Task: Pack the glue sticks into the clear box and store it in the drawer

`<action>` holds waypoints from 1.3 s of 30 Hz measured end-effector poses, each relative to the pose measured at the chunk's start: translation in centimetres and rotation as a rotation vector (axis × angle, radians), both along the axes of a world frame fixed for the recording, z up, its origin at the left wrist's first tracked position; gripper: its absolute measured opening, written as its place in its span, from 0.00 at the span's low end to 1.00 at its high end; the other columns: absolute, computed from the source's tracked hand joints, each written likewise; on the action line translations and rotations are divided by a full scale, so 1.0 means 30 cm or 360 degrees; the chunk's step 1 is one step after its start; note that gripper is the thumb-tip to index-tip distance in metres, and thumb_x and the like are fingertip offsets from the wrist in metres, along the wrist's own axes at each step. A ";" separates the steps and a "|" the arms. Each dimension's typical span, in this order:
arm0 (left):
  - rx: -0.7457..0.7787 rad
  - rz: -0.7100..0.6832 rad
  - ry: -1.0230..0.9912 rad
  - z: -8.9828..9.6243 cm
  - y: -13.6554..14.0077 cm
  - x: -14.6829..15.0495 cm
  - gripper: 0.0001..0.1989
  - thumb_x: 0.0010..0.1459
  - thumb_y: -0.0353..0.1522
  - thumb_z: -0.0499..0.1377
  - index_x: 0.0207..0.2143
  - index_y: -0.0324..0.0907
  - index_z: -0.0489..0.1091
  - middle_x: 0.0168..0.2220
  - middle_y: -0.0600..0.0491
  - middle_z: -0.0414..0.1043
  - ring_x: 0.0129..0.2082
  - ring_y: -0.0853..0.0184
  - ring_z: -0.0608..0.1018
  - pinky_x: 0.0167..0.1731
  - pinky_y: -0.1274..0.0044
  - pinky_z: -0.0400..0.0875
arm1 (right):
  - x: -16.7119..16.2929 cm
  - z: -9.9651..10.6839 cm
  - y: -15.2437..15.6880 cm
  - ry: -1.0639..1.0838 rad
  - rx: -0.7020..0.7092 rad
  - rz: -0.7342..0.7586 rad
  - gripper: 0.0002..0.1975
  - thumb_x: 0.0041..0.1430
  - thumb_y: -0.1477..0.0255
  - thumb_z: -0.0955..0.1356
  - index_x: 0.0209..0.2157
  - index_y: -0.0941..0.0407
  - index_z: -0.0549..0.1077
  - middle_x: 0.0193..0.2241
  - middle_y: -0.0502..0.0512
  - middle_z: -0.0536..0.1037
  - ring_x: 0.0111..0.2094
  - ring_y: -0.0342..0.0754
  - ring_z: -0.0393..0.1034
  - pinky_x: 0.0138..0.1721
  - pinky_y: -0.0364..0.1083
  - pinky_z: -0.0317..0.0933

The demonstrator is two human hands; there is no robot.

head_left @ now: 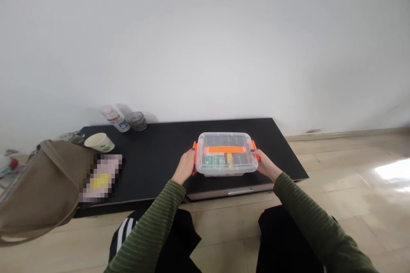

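A clear plastic storage box (pixel 224 169) with an orange handle and orange side latches is at the right part of the black cabinet top (pixel 160 153). Its lid is on. Through the plastic I see small green-and-white packs and something yellow inside. My left hand (pixel 185 165) grips the box's left side by the latch, and my right hand (pixel 265 164) grips the right side the same way. The fingers under and behind the sides are partly hidden. Whether the box rests on the top or is slightly raised I cannot tell.
To the left stand a paper cup (pixel 100 142), a spray can (pixel 115 118) and a dark glass bowl (pixel 136 121). A brown bag (pixel 45 187) leans over the left end, near a blurred-out flat item (pixel 101 178). A white wall (pixel 205 51) rises behind; a drawer handle (pixel 240 191) is at the front.
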State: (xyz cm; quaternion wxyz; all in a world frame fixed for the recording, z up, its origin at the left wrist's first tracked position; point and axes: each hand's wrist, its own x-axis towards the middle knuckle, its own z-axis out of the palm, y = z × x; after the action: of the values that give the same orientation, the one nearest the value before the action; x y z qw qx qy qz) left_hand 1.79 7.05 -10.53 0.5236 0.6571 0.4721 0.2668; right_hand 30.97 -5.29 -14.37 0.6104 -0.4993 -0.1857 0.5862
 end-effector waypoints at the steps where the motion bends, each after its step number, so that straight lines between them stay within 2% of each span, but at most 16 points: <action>1: -0.0015 0.0035 -0.0028 -0.008 -0.001 0.003 0.19 0.66 0.42 0.44 0.23 0.45 0.57 0.13 0.58 0.60 0.12 0.69 0.65 0.14 0.78 0.57 | 0.006 -0.001 0.003 -0.0042 -0.0003 0.0008 0.07 0.47 0.69 0.68 0.29 0.57 0.73 0.24 0.53 0.76 0.27 0.48 0.71 0.33 0.46 0.69; 4: -0.0060 0.0071 -0.0053 -0.024 -0.009 0.011 0.17 0.65 0.42 0.46 0.25 0.45 0.58 0.13 0.59 0.60 0.12 0.70 0.64 0.14 0.79 0.57 | 0.032 -0.001 0.019 -0.0406 -0.0054 -0.0033 0.12 0.51 0.65 0.69 0.35 0.57 0.73 0.29 0.53 0.77 0.31 0.49 0.72 0.36 0.47 0.70; 7: -0.0122 0.0109 -0.0078 -0.034 -0.020 0.018 0.15 0.64 0.44 0.47 0.30 0.44 0.62 0.14 0.60 0.60 0.12 0.71 0.64 0.14 0.79 0.56 | 0.054 0.013 0.041 -0.1038 -0.0031 -0.0201 0.22 0.52 0.62 0.71 0.48 0.53 0.71 0.41 0.53 0.78 0.41 0.51 0.74 0.45 0.49 0.69; 9: -0.0152 0.0150 -0.0106 -0.039 -0.023 0.024 0.15 0.64 0.44 0.48 0.32 0.44 0.63 0.16 0.60 0.59 0.13 0.71 0.63 0.14 0.79 0.56 | 0.059 0.028 0.056 -0.1349 0.0066 -0.0207 0.29 0.51 0.63 0.72 0.55 0.50 0.69 0.50 0.54 0.76 0.49 0.52 0.72 0.52 0.51 0.66; 11: -0.0154 0.0184 -0.0120 -0.044 -0.019 0.029 0.15 0.64 0.45 0.49 0.33 0.44 0.64 0.17 0.60 0.60 0.14 0.71 0.63 0.15 0.78 0.57 | 0.056 0.040 0.069 -0.1483 0.0156 -0.0142 0.30 0.52 0.64 0.71 0.58 0.49 0.69 0.55 0.55 0.73 0.54 0.53 0.69 0.57 0.53 0.62; 13: -0.0124 0.0208 -0.0114 -0.049 -0.013 0.032 0.16 0.64 0.45 0.49 0.32 0.44 0.64 0.19 0.58 0.61 0.15 0.70 0.64 0.16 0.78 0.58 | 0.051 0.044 0.078 -0.1545 0.0199 -0.0128 0.28 0.54 0.65 0.70 0.58 0.49 0.70 0.56 0.54 0.73 0.56 0.54 0.68 0.59 0.54 0.60; 19: -0.0026 0.0249 -0.0089 -0.058 -0.007 0.034 0.17 0.64 0.45 0.48 0.32 0.43 0.64 0.21 0.56 0.64 0.18 0.69 0.67 0.18 0.77 0.60 | 0.055 0.035 0.077 -0.1782 0.0256 -0.0245 0.25 0.55 0.66 0.68 0.56 0.48 0.73 0.59 0.52 0.71 0.62 0.56 0.62 0.65 0.59 0.53; 23: -0.0043 0.0224 -0.0108 -0.057 -0.021 0.034 0.16 0.65 0.44 0.47 0.33 0.43 0.65 0.20 0.58 0.64 0.15 0.70 0.65 0.15 0.78 0.58 | 0.060 0.037 0.069 -0.1835 0.0322 -0.0254 0.24 0.56 0.67 0.68 0.56 0.49 0.73 0.60 0.54 0.71 0.65 0.55 0.58 0.67 0.58 0.49; 29: -0.0037 0.0232 -0.0152 -0.065 -0.027 0.035 0.17 0.66 0.44 0.45 0.30 0.44 0.62 0.18 0.59 0.62 0.12 0.71 0.65 0.13 0.78 0.58 | 0.054 0.049 0.063 -0.1716 0.0397 -0.0309 0.24 0.56 0.68 0.69 0.56 0.49 0.73 0.60 0.54 0.70 0.65 0.54 0.58 0.67 0.58 0.49; 36: -0.0019 0.0243 -0.0145 -0.061 -0.027 0.035 0.17 0.66 0.45 0.46 0.29 0.45 0.60 0.15 0.60 0.61 0.12 0.71 0.65 0.14 0.79 0.58 | -0.033 0.131 0.050 -0.1186 0.0680 -0.0468 0.27 0.57 0.64 0.71 0.57 0.51 0.66 0.57 0.60 0.72 0.57 0.52 0.69 0.59 0.56 0.62; 39: -0.0015 0.0275 -0.0144 -0.047 -0.026 0.033 0.17 0.66 0.45 0.46 0.29 0.45 0.60 0.14 0.61 0.60 0.11 0.71 0.65 0.14 0.79 0.58 | 0.004 0.148 0.028 -0.1002 0.0759 -0.0658 0.33 0.55 0.64 0.73 0.60 0.49 0.62 0.59 0.61 0.70 0.54 0.52 0.71 0.56 0.56 0.65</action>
State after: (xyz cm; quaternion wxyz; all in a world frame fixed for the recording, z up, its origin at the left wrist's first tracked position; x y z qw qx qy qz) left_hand 2.79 6.29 -11.93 0.5225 0.5986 0.5043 0.3381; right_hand 31.10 -4.46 -9.93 0.7266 -0.5253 -0.3888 0.2121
